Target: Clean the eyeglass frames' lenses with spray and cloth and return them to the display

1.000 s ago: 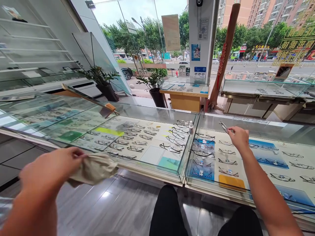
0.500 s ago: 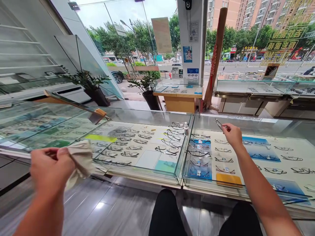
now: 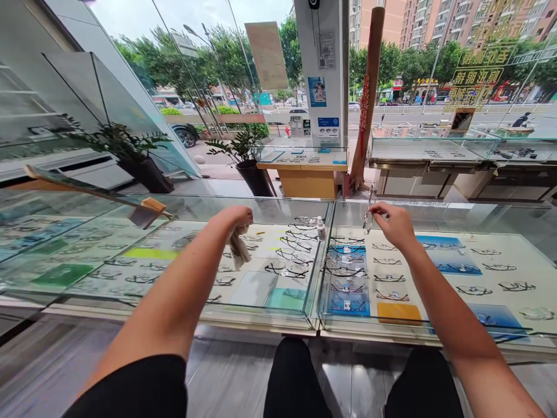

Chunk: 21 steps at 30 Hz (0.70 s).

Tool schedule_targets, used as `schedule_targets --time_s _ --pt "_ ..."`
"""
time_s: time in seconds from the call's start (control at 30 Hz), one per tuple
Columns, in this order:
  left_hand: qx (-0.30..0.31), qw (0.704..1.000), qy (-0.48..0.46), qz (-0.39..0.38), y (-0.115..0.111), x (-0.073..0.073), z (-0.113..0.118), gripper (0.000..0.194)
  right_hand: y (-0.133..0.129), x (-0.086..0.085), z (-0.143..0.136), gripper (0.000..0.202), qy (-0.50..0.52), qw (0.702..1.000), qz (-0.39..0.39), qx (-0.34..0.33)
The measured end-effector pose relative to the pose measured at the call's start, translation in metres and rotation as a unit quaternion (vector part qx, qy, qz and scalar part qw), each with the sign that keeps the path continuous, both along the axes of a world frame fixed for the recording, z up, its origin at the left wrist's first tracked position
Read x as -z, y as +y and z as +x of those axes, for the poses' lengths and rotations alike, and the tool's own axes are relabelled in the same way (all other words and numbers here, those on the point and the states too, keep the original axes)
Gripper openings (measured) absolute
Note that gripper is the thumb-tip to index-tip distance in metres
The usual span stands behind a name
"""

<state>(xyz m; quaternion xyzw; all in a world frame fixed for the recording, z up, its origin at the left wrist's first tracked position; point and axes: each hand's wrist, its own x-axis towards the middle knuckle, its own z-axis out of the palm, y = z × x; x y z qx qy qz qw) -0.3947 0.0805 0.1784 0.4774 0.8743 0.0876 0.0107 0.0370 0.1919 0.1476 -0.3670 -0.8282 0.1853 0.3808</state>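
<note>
My left hand (image 3: 242,217) is closed on a greyish-beige cloth (image 3: 239,248), which hangs down over the left part of the glass display case. Held up between the thumb and fingers of my right hand (image 3: 395,223) is a pair of glasses (image 3: 369,216), turned nearly edge-on above the right part of the case. A small white bottle (image 3: 321,229) stands between the two hands, by the seam of the glass tops. Under the glass lie several rows of spectacle frames (image 3: 344,271).
A mirror-like panel with a wooden block (image 3: 150,210) leans over the counter at left. Potted plants (image 3: 253,177) and a small display stand (image 3: 307,181) are beyond the counter, near a leaning wooden post (image 3: 364,116). An orange-yellow pad (image 3: 398,313) lies inside the case.
My left hand has swung forward and right with the cloth, out over the case. The glasses in my right hand are now turned more upright. The view has shifted slightly right.
</note>
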Motion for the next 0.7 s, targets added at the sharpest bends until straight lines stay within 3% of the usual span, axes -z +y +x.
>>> schedule_targets --time_s 0.1,0.17,0.23,0.27,0.37,0.47,0.57,0.7 --pt "-0.079 0.997 0.019 -0.006 0.013 0.017 0.014 0.017 -0.005 -0.017 -0.006 0.027 0.004 0.999 0.029 -0.036" --pt "-0.082 0.992 0.061 0.073 0.023 0.02 0.041 0.021 -0.008 -0.029 -0.01 0.027 0.013 0.997 0.052 -0.06" --pt "0.019 0.959 0.089 0.27 0.036 0.016 0.08 0.019 -0.011 -0.041 -0.014 0.028 0.02 0.994 0.072 -0.079" --pt "0.084 0.935 0.06 0.338 0.042 0.011 0.101 0.017 -0.013 -0.047 -0.016 0.029 0.023 0.993 0.081 -0.087" --pt "0.223 0.845 -0.183 0.451 0.056 -0.008 0.162 0.031 -0.02 -0.062 -0.019 0.03 0.03 0.989 0.11 -0.093" --pt "0.296 0.764 -0.398 0.413 0.057 -0.026 0.202 0.044 -0.027 -0.071 -0.017 0.029 0.021 0.985 0.16 -0.067" --pt "0.333 0.731 -0.486 0.343 0.049 -0.034 0.217 0.045 -0.033 -0.074 -0.012 0.03 -0.004 0.978 0.197 -0.071" --pt "0.348 0.698 -0.553 0.292 0.041 -0.03 0.216 0.043 -0.041 -0.075 -0.007 0.03 -0.042 0.97 0.214 -0.103"
